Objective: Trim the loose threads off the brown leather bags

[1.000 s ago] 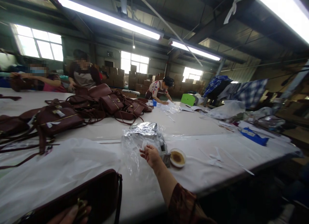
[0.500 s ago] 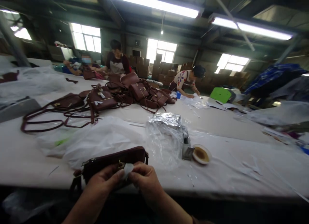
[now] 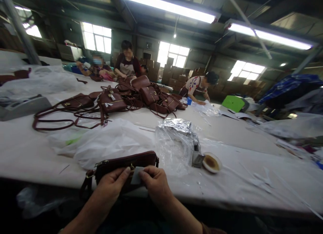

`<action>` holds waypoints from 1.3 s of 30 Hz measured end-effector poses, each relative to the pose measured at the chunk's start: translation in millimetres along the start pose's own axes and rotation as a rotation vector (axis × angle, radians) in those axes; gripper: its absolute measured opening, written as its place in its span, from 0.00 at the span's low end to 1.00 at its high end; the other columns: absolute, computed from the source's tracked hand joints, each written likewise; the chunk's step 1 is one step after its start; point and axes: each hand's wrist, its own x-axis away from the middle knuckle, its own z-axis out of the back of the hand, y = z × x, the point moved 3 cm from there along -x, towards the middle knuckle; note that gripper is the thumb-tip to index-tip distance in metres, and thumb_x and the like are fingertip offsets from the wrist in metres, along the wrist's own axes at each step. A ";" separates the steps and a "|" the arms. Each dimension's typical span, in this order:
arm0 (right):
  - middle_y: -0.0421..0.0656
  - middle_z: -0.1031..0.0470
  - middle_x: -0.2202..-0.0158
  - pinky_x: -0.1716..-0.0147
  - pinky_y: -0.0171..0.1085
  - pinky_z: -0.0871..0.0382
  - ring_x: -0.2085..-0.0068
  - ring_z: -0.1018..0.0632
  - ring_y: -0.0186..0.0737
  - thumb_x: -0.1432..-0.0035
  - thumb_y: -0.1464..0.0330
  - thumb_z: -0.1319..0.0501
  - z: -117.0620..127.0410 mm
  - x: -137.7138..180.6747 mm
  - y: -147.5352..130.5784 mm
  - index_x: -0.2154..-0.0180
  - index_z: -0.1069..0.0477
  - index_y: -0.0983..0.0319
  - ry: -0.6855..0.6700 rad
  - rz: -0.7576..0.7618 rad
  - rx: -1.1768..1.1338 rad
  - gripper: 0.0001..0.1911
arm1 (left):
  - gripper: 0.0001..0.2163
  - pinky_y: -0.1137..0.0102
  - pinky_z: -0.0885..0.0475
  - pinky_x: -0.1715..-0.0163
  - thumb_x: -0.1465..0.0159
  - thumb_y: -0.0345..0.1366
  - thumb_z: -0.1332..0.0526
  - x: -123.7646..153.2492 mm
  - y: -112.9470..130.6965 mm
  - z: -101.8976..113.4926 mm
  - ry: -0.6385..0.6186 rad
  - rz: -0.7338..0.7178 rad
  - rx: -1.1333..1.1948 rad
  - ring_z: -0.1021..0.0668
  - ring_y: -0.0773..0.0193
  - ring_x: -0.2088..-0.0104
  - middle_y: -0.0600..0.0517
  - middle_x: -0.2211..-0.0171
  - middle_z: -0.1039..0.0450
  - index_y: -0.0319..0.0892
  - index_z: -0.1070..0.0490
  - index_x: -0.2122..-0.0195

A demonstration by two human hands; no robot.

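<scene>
A dark maroon handbag (image 3: 147,157) with a zipper along its top is held at the table's front edge, slightly tilted. My left hand (image 3: 109,185) grips its front, thumb beside the small gold clasp (image 3: 132,166). My right hand (image 3: 156,184) pinches a small pale grey-white piece (image 3: 136,176), thin and flat, against the bag's front by the clasp. Whether it is paper or film I cannot tell. The bag's strap (image 3: 87,185) hangs at its left end. My fingers hide much of the lower front.
Maroon bags (image 3: 113,101) lie heaped beyond white plastic sheeting (image 3: 106,138). Ahead to the right sit a foil-and-plastic-wrapped bundle (image 3: 174,139) and a round dish (image 3: 212,163) with brown contents. Several co-workers stand across the table, one person (image 3: 195,87) bending over clear plastic.
The pale piece now lies flatter and shows more of its face between my hands. My view has shifted slightly left. Across the table, one co-worker's arm has moved in closer to their body.
</scene>
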 end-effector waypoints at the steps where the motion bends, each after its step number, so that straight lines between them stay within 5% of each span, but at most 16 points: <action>1: 0.39 0.29 0.80 0.74 0.33 0.37 0.76 0.31 0.34 0.50 0.63 0.35 0.5 0.9 1.9 0.76 0.22 0.64 -0.012 -0.014 0.019 0.10 | 0.18 0.67 0.25 0.61 0.47 0.49 0.32 1.6 2.1 1.0 0.006 0.010 -0.008 0.19 0.55 0.66 0.49 0.68 0.18 0.42 0.19 0.61; 6: 0.39 0.27 0.80 0.76 0.32 0.39 0.78 0.32 0.32 0.53 0.66 0.33 0.4 9.1 17.8 0.77 0.21 0.64 -0.094 -0.097 0.056 0.08 | 0.18 0.71 0.27 0.71 0.47 0.47 0.32 5.3 6.5 1.9 0.042 0.019 -0.049 0.21 0.59 0.70 0.48 0.70 0.19 0.39 0.20 0.61; 13: 0.39 0.25 0.80 0.76 0.31 0.38 0.77 0.31 0.33 0.55 0.67 0.33 -5.1 8.9 18.4 0.77 0.20 0.63 -0.116 -0.130 0.085 0.06 | 0.17 0.67 0.26 0.63 0.48 0.45 0.30 3.7 2.5 -1.4 0.000 0.076 0.071 0.19 0.54 0.62 0.44 0.64 0.18 0.38 0.20 0.62; 39: 0.39 0.30 0.83 0.79 0.31 0.42 0.80 0.34 0.30 0.52 0.62 0.34 -4.2 -0.8 1.0 0.76 0.21 0.67 -0.127 -0.156 0.038 0.14 | 0.16 0.69 0.27 0.66 0.46 0.48 0.34 6.9 5.3 0.1 0.057 -0.014 -0.118 0.21 0.57 0.68 0.49 0.71 0.19 0.41 0.19 0.65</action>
